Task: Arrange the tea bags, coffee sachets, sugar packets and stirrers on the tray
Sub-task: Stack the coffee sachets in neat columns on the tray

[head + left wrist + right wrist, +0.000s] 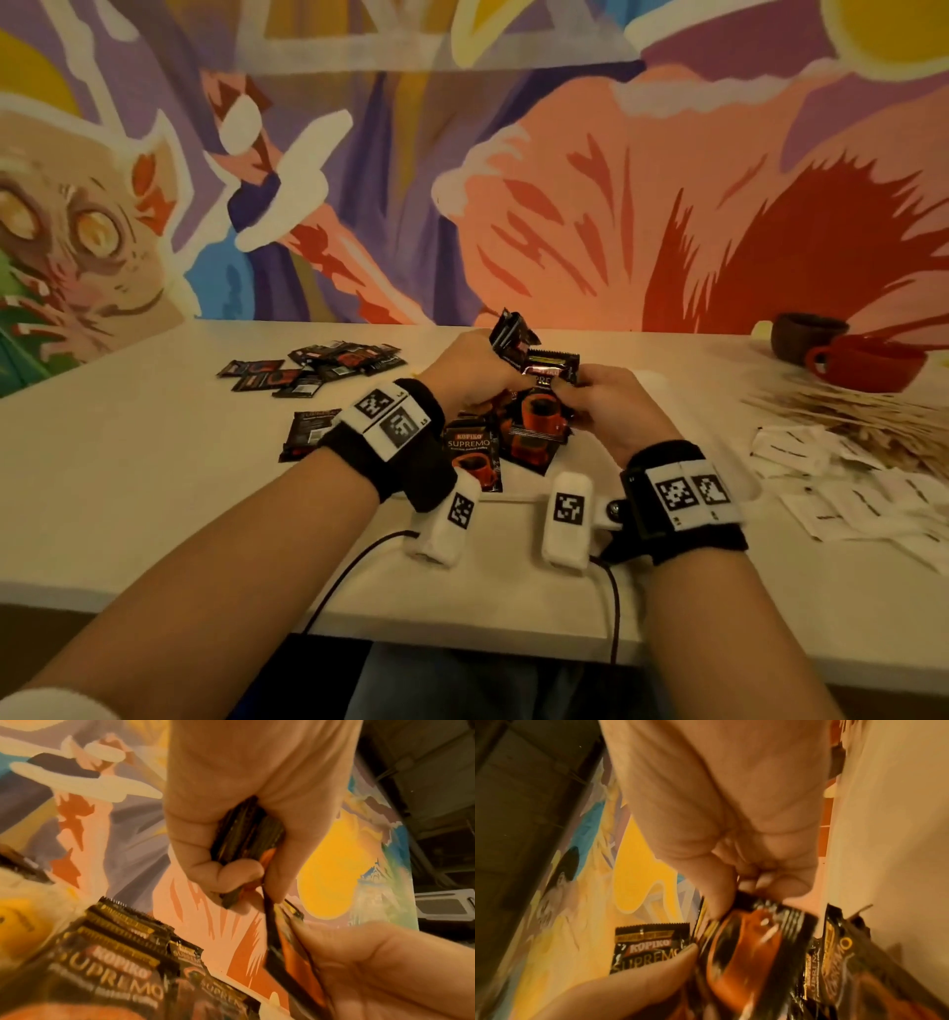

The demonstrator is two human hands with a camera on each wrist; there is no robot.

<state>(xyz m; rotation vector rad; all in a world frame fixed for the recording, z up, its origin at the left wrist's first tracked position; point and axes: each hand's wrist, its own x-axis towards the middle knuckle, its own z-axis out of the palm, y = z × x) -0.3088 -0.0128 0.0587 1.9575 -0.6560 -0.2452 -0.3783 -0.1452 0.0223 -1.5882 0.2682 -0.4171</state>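
Note:
Black coffee sachets with an orange cup print are the objects in hand. My left hand (477,372) grips a bundle of sachets (511,329) that sticks up above its fist; the left wrist view shows the bundle (246,833) clamped in curled fingers. My right hand (580,398) pinches one sachet (552,367) right against the left hand, seen close in the right wrist view as a blurred sachet (757,943). Under both hands lies a loose heap of sachets (531,431) on the white table (154,488).
More sachets (318,365) are scattered at the back left, and a single one (308,431) lies by my left wrist. Wooden stirrers (847,411) and white sugar packets (847,483) lie at the right. A brown cup (806,334) and a red cup (868,362) stand at the back right.

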